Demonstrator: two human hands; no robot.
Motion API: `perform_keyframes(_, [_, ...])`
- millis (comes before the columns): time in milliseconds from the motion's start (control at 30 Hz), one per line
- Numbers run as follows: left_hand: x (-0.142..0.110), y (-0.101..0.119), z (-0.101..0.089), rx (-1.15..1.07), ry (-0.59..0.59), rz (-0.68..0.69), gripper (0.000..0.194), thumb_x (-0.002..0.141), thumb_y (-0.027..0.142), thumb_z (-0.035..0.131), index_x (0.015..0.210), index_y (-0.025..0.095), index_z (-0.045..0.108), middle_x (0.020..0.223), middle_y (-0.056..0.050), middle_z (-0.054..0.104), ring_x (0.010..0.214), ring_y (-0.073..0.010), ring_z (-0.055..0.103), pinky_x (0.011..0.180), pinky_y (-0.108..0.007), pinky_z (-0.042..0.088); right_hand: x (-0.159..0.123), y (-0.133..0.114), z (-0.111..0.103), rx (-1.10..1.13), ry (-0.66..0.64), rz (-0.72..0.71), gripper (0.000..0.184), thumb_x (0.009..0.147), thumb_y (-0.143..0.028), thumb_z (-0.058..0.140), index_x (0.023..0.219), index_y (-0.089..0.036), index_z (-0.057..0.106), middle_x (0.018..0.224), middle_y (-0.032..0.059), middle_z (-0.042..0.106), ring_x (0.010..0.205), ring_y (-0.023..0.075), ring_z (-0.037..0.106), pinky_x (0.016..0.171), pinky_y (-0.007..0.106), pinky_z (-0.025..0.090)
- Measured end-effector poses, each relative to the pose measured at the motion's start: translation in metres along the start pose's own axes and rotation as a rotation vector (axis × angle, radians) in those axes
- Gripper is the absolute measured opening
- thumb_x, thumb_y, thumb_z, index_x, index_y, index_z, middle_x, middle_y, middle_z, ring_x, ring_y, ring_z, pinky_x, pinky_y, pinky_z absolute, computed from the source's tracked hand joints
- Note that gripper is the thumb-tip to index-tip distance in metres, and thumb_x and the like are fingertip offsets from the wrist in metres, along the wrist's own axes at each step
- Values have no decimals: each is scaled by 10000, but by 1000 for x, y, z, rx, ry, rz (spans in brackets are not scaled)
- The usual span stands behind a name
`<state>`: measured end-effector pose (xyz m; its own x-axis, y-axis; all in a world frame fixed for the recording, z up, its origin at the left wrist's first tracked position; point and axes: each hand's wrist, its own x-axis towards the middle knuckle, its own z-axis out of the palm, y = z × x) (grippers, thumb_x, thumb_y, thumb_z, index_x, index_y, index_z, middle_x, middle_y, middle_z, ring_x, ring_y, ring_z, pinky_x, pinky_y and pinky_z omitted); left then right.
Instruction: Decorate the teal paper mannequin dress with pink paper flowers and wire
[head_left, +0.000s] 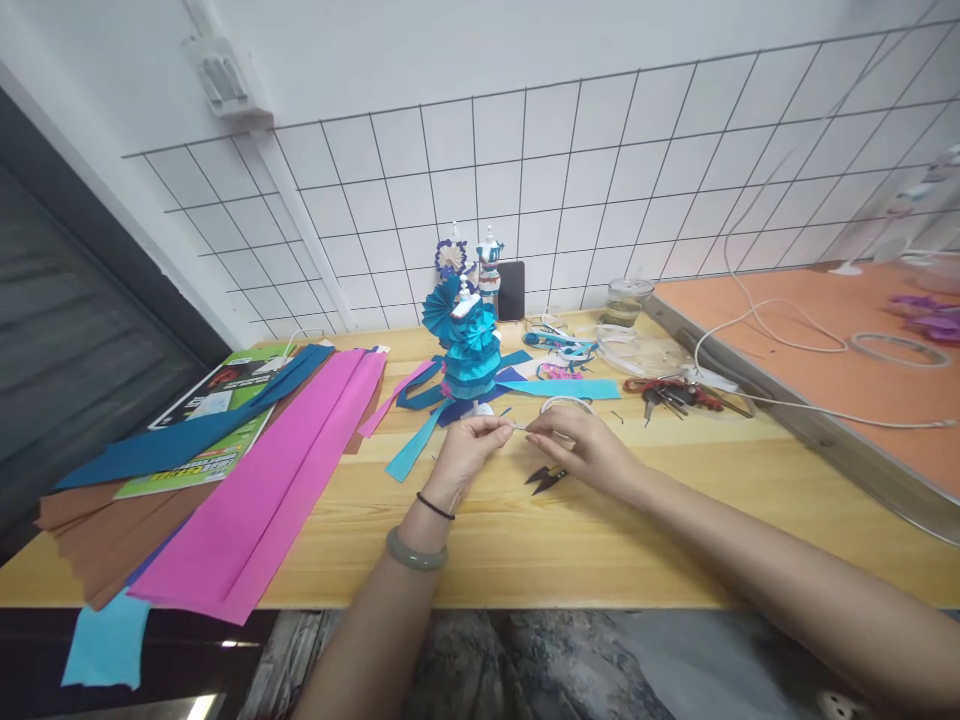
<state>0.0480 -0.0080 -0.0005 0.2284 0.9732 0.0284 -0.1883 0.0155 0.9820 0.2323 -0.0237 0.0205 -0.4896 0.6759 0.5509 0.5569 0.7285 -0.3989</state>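
Head view: I see the left hand [474, 448] and right hand [581, 448] mid-frame, fingers pinched together on a thin pale strip [519, 428] between them, in front of the teal paper figure [472, 350]. On the bench [645, 545], frame left, a green-and-black printed sheet [244, 375] bears lettering too blurred for me to read, partly under a dark blue strip [180, 430].
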Motion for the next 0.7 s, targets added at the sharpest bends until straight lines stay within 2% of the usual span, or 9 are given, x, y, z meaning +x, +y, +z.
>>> perform_keyframes(133, [0,1,-1,-3,-32,51,200,650,276,688,794,139,701,824,-64,672,775,-137,562,787,-272,400,18,-6,2,-81,-17,-51,184,866,-270,451,916,-188,607,834,68,647,760,159,583,686,281,441])
perform_keyframes(367, [2,0,-3,-33,40,42,221,624,282,703,795,142,702,813,-63,675,766,-146,568,770,-283,413,29,1,13,-281,10,-144,236,893,-258,384,920,-183,605,906,96,645,816,195,567,722,334,409])
perform_keyframes(433, [2,0,-3,-47,31,36,232,627,285,701,808,140,703,837,-71,676,777,-149,570,750,-273,416,29,3,16,-233,12,-109,229,894,-246,374,908,-182,593,892,91,639,824,194,563,726,334,414])
perform_keyframes(600, [1,4,-2,-126,12,-43,255,627,257,705,853,138,697,902,-94,667,808,-151,576,699,-251,411,28,8,22,56,76,34,186,886,-244,389,873,-197,569,847,66,615,792,163,573,707,287,462])
perform_keyframes(700, [-1,7,-3,-251,-13,-132,245,616,208,713,849,135,692,875,-92,665,774,-137,585,698,-253,414,25,11,24,84,91,-5,199,890,-229,376,927,-196,568,884,76,613,825,166,573,730,296,466])
